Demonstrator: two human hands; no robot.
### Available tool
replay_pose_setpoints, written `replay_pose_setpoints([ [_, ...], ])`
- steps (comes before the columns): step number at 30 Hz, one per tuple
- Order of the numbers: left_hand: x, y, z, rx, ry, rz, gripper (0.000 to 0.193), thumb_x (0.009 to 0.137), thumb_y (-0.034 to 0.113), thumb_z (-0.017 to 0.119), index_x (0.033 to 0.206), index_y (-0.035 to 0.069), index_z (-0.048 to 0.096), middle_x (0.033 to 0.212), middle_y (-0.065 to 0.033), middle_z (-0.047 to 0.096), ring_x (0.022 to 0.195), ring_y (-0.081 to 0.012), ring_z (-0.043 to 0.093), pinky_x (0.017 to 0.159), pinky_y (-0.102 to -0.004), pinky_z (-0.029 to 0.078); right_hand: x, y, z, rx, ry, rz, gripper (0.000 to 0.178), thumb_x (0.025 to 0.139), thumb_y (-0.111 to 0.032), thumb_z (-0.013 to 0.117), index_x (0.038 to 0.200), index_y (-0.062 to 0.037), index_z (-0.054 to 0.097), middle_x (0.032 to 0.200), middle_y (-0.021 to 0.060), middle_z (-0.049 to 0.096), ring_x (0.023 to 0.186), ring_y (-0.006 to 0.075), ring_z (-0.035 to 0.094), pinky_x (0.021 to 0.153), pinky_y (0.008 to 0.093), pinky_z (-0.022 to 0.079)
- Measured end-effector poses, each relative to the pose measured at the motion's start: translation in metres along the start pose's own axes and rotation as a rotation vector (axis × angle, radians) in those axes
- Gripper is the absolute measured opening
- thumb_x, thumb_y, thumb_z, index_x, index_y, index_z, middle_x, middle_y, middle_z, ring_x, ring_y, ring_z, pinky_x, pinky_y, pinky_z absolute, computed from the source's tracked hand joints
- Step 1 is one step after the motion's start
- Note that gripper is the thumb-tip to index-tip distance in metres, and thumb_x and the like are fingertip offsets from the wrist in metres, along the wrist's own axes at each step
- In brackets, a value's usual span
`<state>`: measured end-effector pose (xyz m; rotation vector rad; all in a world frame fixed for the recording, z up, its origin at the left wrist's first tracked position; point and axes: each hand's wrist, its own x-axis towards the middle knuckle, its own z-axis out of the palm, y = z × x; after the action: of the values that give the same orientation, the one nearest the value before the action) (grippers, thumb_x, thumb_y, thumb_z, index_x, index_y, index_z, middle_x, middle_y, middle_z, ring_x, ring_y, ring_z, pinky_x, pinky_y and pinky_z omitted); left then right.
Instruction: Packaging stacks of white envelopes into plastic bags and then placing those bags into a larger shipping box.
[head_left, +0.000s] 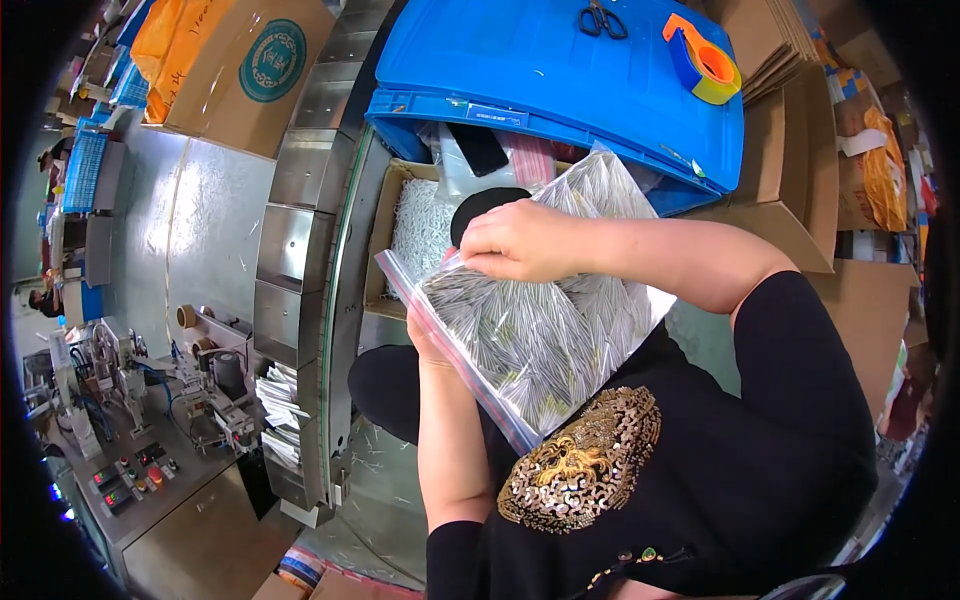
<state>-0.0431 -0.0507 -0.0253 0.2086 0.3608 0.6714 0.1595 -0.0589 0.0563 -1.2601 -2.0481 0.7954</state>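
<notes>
A clear zip bag (545,330), packed with many thin, silvery-white sticks, lies tilted across my lap. Its red-and-blue zip edge faces left and toward me. My right hand (525,240) has its fingers curled at the bag's far left corner, pinching the edge there. Lower along the same edge, my left hand (426,338) grips the bag from its outer side, most of its fingers hidden behind the plastic. Just beyond the bag, an open carton (380,235) holds loose white thin sticks (412,222).
Beyond the carton stands a blue lidded bin (480,60) with scissors (603,20) and a tape dispenser (705,62) on top. A metal channel conveyor (300,240) runs along my left, with white sticks (282,415) in it. A machine (150,400) stands farther left; cardboard boxes (780,160) are at right.
</notes>
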Motion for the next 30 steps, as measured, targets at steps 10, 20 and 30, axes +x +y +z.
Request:
replay_pose_setpoints([
  [10,-0.008,0.000,-0.004,-0.032,0.017,0.089,0.065,0.080,0.046,0.054,0.128,0.004,0.043,0.126,-0.0148,0.048,0.118,-0.0310,0.044,0.101,-0.0454,0.031,0.005,0.017,-0.033,0.372,-0.061,0.255,0.017,0.083,-0.016,0.059,0.094,-0.0044,0.056,0.104,0.0102,0.057,0.099,0.0209,0.054,0.085,0.0338,0.043],
  [20,-0.013,-0.020,0.019,0.082,0.108,0.027,0.081,0.072,0.058,0.060,0.132,0.008,0.038,0.130,-0.0110,0.044,0.117,-0.0280,0.044,0.100,-0.0432,0.035,-0.043,0.022,-0.023,-0.155,0.060,-0.059,0.025,0.083,-0.023,0.056,0.106,-0.0131,0.053,0.117,0.0058,0.053,0.113,0.0246,0.047,0.095,0.0406,0.030],
  [30,-0.031,-0.009,0.022,0.002,0.183,0.033,0.086,0.067,0.058,0.062,0.133,0.009,0.037,0.131,-0.0120,0.043,0.119,-0.0289,0.043,0.100,-0.0449,0.036,-0.010,-0.002,0.000,-0.157,0.009,0.082,0.006,0.082,-0.014,0.059,0.084,-0.0092,0.057,0.103,0.0050,0.060,0.099,0.0218,0.054,0.087,0.0363,0.036],
])
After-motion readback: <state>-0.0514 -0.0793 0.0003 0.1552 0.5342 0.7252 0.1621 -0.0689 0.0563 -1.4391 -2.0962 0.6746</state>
